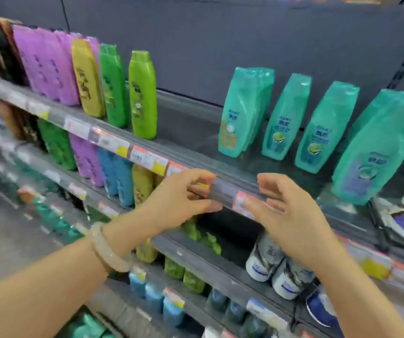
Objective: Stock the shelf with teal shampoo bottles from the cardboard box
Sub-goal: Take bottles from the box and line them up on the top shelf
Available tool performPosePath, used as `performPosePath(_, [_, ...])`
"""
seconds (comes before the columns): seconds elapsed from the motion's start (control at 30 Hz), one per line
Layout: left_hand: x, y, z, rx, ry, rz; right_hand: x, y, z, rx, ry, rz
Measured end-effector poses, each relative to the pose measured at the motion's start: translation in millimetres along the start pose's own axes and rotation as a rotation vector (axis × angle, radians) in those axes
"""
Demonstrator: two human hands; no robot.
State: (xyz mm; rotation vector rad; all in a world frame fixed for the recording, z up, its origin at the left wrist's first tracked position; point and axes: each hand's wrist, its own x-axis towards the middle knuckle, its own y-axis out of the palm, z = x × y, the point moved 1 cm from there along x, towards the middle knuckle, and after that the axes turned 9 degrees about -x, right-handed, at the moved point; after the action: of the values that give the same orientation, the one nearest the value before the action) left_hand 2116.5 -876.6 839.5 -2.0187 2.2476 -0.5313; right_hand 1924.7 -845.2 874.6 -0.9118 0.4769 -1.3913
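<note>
both hands were empty, the left hand (184, 198) loosely curled and the right hand (286, 211) open, at the shelf (196, 142) edge. teal bottles (286, 118) stood just above them.

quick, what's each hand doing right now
Left hand: open, fingers at the shelf edge, holding nothing.
Right hand: open, fingers relaxed, holding nothing.

Shop aisle: tiered shelves (186, 132) of shampoo bottles (242, 111), price tags (145, 157) along edges
</note>
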Motion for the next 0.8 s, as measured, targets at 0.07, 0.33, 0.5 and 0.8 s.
performPosePath(0.07, [-26, -42, 36, 0.026, -0.143, -0.098, 10, 43, 21, -0.021, -0.087, 0.152])
performPosePath(0.33, [-176, -186, 191, 0.139, -0.652, -0.371, 25, 282, 89, -0.151, -0.192, 0.778])
performPosePath(0.5, [-258, -245, 292, 0.087, -0.911, -0.438, 3, 427, 104, -0.259, -0.121, 1.053])
performPosePath(0.8, [-340, -230, 492, -0.11, -1.219, -0.371, -56, 664, 28, -0.571, -0.139, 1.285])
